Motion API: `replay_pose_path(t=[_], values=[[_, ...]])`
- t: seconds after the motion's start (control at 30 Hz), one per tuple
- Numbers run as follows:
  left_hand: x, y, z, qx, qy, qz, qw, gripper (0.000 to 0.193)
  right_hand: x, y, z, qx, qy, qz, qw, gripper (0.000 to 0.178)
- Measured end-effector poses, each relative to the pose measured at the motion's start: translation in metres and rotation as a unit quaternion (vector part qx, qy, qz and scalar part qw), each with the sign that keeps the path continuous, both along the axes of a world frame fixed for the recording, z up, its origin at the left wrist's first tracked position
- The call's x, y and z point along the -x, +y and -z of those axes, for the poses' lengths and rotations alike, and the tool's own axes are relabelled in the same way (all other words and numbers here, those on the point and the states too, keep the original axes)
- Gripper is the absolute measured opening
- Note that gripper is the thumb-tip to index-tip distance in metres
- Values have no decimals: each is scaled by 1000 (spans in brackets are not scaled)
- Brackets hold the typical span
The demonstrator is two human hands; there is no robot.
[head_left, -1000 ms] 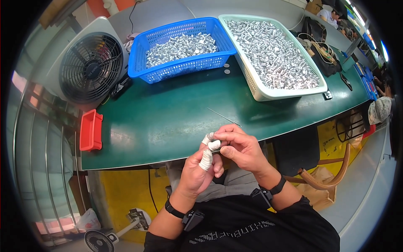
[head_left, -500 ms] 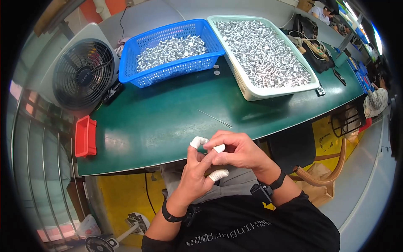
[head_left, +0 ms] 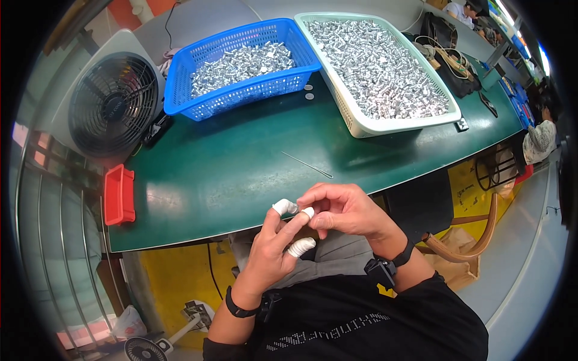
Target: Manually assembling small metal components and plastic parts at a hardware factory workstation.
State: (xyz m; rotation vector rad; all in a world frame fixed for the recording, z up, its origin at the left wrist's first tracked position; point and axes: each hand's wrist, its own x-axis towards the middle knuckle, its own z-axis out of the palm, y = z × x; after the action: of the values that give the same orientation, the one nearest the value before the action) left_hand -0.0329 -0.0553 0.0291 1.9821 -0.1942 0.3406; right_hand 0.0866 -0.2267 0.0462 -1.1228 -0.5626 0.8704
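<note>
My left hand is held up over my lap at the table's front edge, its fingers apart and nothing in its grasp. White finger covers sit on its thumb, on one finger, and on the tip of another, where a short white finger cover shows. My right hand closes its thumb and forefinger around that last fingertip, touching the cover. Its other fingers curl behind and are partly hidden. A thin metal pin-like rod with a looped end lies on the green table beyond my hands.
A blue basket and a pale green basket hold many small silvery metal parts. Two round discs lie between them. A fan and a red tray stand left. A chair is at right; people sit far right.
Both hands have shifted slightly left with the view. My right thumb has moved along the covered fingertip, and the left fingers have spread a little.
</note>
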Motion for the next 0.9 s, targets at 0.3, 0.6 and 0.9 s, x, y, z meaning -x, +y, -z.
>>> replay_pose_path(t=[0.3, 0.6, 0.9], values=[[-4, 1, 12, 36, -78, -6, 996, 32, 5, -2, 6, 15, -3, -19, 1000, 21], [4, -7, 6, 91, -34, -50, 994, 28, 12, 0, 5, 21, 9, 6, 1000, 19], [1, -7, 9, -175, -108, -93, 974, 30, 19, -1, 1, 127, -187, 71, 971, 6]])
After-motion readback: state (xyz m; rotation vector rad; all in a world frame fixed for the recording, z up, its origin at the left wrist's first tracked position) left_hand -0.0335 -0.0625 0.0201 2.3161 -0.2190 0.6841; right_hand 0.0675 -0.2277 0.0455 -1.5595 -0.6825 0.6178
